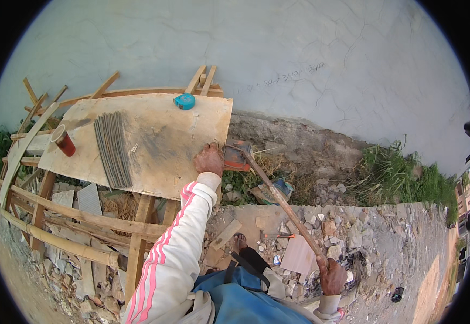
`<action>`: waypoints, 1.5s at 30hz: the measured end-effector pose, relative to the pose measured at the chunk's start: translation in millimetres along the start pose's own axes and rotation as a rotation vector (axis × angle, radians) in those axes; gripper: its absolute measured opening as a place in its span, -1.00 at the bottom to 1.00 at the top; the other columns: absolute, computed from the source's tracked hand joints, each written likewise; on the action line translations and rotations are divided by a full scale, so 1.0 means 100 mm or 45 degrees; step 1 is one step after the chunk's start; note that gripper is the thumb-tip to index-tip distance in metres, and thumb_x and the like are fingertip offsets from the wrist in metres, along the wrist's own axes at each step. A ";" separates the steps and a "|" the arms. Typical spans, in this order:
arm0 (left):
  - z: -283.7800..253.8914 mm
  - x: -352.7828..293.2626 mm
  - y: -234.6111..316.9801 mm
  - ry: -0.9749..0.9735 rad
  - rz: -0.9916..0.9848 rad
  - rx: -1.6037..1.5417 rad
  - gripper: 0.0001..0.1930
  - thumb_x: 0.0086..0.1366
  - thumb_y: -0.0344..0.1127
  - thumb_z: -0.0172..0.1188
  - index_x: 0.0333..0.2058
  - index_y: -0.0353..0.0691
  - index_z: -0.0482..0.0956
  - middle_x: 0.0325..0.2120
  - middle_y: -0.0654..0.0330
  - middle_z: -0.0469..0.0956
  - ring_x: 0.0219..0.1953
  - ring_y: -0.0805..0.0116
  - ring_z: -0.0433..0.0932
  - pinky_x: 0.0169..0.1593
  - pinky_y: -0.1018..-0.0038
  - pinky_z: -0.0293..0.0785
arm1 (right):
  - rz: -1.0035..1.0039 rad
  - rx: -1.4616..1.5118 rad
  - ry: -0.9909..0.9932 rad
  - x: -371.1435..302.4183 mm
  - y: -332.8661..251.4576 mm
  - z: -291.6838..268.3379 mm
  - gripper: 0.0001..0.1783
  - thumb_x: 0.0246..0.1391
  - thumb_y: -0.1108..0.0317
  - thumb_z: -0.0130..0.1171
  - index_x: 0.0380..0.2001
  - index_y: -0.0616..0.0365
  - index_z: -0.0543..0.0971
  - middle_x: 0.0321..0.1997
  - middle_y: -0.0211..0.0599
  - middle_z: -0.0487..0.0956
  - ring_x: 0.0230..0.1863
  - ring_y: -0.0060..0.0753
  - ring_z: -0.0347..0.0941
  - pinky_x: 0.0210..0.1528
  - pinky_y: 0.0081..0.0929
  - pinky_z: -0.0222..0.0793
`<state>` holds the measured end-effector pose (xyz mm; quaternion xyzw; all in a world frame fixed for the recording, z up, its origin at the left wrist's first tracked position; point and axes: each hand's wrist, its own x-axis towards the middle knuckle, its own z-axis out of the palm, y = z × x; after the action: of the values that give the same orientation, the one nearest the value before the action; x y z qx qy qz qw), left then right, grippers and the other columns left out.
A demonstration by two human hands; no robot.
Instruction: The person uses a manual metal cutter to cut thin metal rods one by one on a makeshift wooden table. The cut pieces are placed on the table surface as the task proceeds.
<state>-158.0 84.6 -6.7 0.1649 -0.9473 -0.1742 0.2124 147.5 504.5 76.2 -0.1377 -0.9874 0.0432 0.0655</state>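
My right hand [332,276] grips the lower end of a long rusty lever bar [286,208]. The bar slopes up to a red metal tool [236,156], which looks like a hand-lever bar cutter, at the right edge of a worn wooden board [159,124]. My left hand [209,159] is closed at that same edge, right beside the red tool; whatever is in its fingers is hidden. On the board's left half lies a bundle of cut grey steel rods [113,150], side by side.
A teal tape measure [184,101] rests at the board's far edge, a red-brown cup [63,140] at its left. Timber and a bamboo pole [57,237] frame the bench. Rubble covers the ground, with a hammer [278,235] on it. A grey wall [300,54] stands behind.
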 end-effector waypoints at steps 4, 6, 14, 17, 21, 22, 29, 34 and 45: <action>-0.02 -0.01 0.01 0.004 -0.004 -0.036 -0.74 0.38 -0.10 0.19 -0.12 -0.14 0.62 -0.19 0.07 0.67 -0.14 -0.02 0.72 -0.05 0.06 0.65 | 0.004 0.056 -0.025 -0.04 0.01 0.06 -0.21 0.25 -0.42 0.09 -0.58 0.18 0.60 -0.67 0.09 0.53 -0.55 0.29 0.54 -0.46 0.11 0.40; -0.02 -0.02 0.01 0.004 -0.016 -0.060 -0.75 0.37 -0.11 0.19 -0.13 -0.13 0.63 -0.19 0.06 0.67 -0.14 -0.01 0.72 -0.05 0.06 0.65 | -0.058 0.097 -0.093 0.19 0.16 -0.01 -0.20 0.25 -0.44 0.06 -0.57 0.17 0.61 -0.67 0.09 0.53 -0.54 0.29 0.55 -0.45 0.11 0.41; 0.02 -0.04 0.00 0.106 0.028 0.010 -0.77 0.33 -0.13 0.23 -0.16 -0.12 0.63 -0.26 0.03 0.66 -0.22 -0.04 0.71 -0.11 0.06 0.64 | -0.142 0.239 -0.281 0.62 0.45 -0.02 -0.16 0.28 -0.44 0.02 -0.55 0.23 0.62 -0.65 0.11 0.53 -0.51 0.30 0.55 -0.42 0.10 0.39; 0.01 -0.05 -0.01 0.165 0.070 -0.038 -0.78 0.31 -0.15 0.23 -0.19 -0.13 0.63 -0.29 0.02 0.66 -0.23 -0.05 0.70 -0.12 0.06 0.63 | -0.202 0.209 -0.209 0.65 0.48 -0.01 -0.16 0.28 -0.43 0.03 -0.58 0.23 0.60 -0.66 0.10 0.51 -0.54 0.29 0.53 -0.44 0.09 0.37; -0.03 -0.05 0.01 0.113 0.021 -0.119 -0.81 0.28 -0.21 0.21 -0.22 -0.17 0.60 -0.22 -0.01 0.63 -0.19 -0.11 0.66 -0.09 0.03 0.60 | -0.177 0.232 -0.245 0.66 0.48 -0.01 -0.19 0.28 -0.41 0.06 -0.60 0.22 0.58 -0.68 0.09 0.49 -0.55 0.29 0.51 -0.45 0.10 0.37; -0.03 -0.05 0.02 0.103 0.023 -0.116 -0.81 0.28 -0.21 0.21 -0.22 -0.17 0.60 -0.21 -0.01 0.63 -0.19 -0.11 0.66 -0.09 0.03 0.60 | -0.147 0.250 -0.287 0.66 0.47 0.00 -0.19 0.28 -0.40 0.07 -0.60 0.22 0.58 -0.68 0.09 0.49 -0.55 0.29 0.51 -0.45 0.10 0.37; -0.06 -0.06 0.02 0.122 0.029 -0.125 -0.83 0.28 -0.23 0.23 -0.24 -0.17 0.62 -0.24 -0.02 0.63 -0.20 -0.13 0.66 -0.10 0.02 0.59 | -0.220 0.382 -0.523 0.48 0.48 -0.03 -0.29 0.37 -0.28 0.05 -0.48 0.24 0.55 -0.64 0.07 0.50 -0.56 0.27 0.50 -0.45 0.06 0.36; -0.09 -0.09 0.03 0.149 0.051 -0.205 -0.84 0.28 -0.24 0.26 -0.27 -0.18 0.61 -0.27 -0.04 0.63 -0.20 -0.15 0.65 -0.10 0.00 0.57 | 0.099 0.985 -1.160 0.46 0.56 -0.30 -0.49 0.42 -0.14 0.11 -0.33 0.13 0.47 -0.64 -0.47 0.36 -0.66 -0.47 0.30 -0.59 -0.42 0.25; -0.02 -0.05 -0.10 0.095 0.177 -0.125 -0.76 0.34 -0.18 0.22 -0.14 -0.17 0.64 -0.17 -0.01 0.65 -0.17 -0.09 0.69 -0.09 0.05 0.64 | -0.010 0.913 -0.882 0.06 0.34 -0.40 -0.45 0.45 -0.15 0.05 -0.37 0.16 0.53 -0.64 -0.51 0.28 -0.64 -0.63 0.19 -0.59 -0.46 0.12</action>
<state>-150.6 77.2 -10.1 0.0946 -0.9382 -0.1991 0.2669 156.7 541.4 112.7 -0.0801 -0.8746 0.4231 -0.2229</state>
